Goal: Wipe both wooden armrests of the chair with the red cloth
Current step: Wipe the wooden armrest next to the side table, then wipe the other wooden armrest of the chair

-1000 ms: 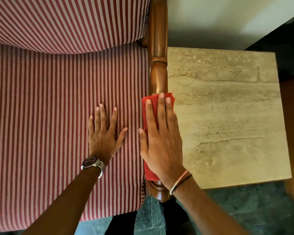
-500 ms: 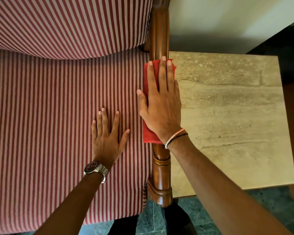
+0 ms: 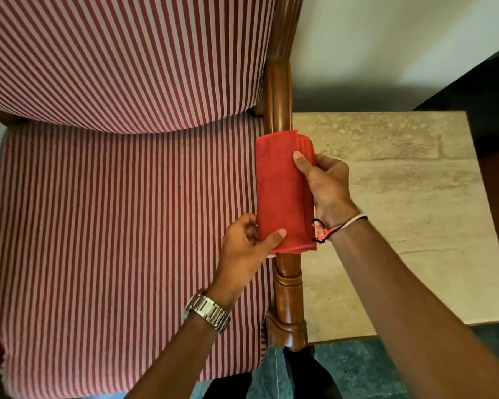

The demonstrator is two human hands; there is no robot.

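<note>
Red cloth (image 3: 283, 194) hides the middle of the right armrest (image 3: 288, 286); can't tell if it touches the wood. My left hand (image 3: 244, 249) pinches its near corner, right hand (image 3: 324, 184) grips the far edge (thumb on top, fingers curled behind, unseen). Other armrest is out of frame.

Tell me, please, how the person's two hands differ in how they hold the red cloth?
The right hand grips the red cloth along its right edge, thumb on top near the far end; the left hand pinches the near left corner. The left wrist wears a metal watch, the right wrist thread bands. Both hold the cloth over the armrest.
</note>
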